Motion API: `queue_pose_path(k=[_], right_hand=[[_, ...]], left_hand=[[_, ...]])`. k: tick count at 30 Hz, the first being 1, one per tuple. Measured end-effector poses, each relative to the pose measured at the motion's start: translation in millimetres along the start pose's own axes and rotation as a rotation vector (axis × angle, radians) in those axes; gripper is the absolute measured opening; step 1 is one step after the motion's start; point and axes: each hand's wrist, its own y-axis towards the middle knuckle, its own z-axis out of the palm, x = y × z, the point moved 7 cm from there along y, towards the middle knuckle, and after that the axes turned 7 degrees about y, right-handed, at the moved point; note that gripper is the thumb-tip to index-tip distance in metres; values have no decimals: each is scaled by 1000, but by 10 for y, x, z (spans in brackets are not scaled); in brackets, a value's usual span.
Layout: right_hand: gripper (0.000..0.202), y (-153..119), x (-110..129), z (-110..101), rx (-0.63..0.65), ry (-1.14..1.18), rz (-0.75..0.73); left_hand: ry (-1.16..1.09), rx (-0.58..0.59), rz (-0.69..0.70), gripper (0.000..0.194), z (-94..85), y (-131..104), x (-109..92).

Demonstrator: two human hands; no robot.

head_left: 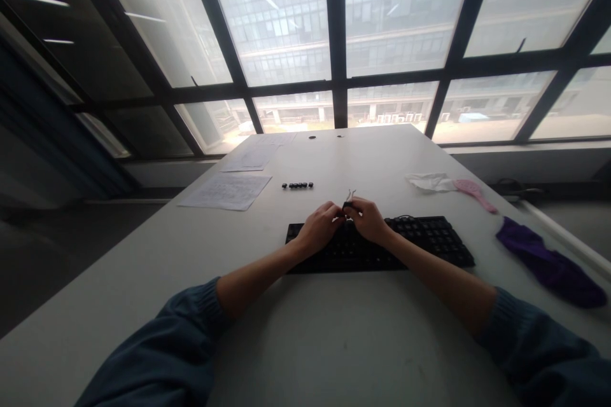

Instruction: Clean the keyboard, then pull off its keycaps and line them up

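A black keyboard (424, 235) lies across the table below both hands. My left hand (322, 227) is closed above its upper left part, the fingertips meeting those of the other hand. My right hand (366, 219) is pinched on a small tool with a black body (348, 205) and two thin wire prongs pointing up. Whatever is between my left fingertips is too small to make out. Beyond the keyboard, several small black keycaps (298, 185) stand in a short row.
Printed sheets (229, 191) lie on the left of the white table (191, 254). On the right are a white cloth or bag (429, 182), a pink brush (472, 192) and a purple cloth (547, 261). Two small dark items sit near the far edge, before the windows.
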Motion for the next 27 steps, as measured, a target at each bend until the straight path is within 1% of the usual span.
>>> queue_pose_path(k=[5,10,13,15,19,22,24,27], right_hand=[[25,-14,36,-3,-19,-119,-20],[24,-22,39,18,2,-124,-11],[24,-19,14,-7,-44,-123,24],[24,-12,-27,-22,-69,-94,74],[25,8,-112,-21,-64,7,169],[27,17,-129,-36,-71,65,191],[28,19,-119,-48,-81,89,186],[28,19,-96,-62,-93,89,165]], left_hand=[[-65,11,26,8,8,2,3],[-75,-4,13,12,-8,1,29],[-100,-27,24,14,-39,0,17],[-109,-37,30,15,-48,1,15],[-109,-35,0,17,-31,-2,39],[-122,-53,-41,28,-59,-13,43],[-95,-55,-13,31,-95,-20,-7],[-5,-29,78,25,-130,-26,-110]])
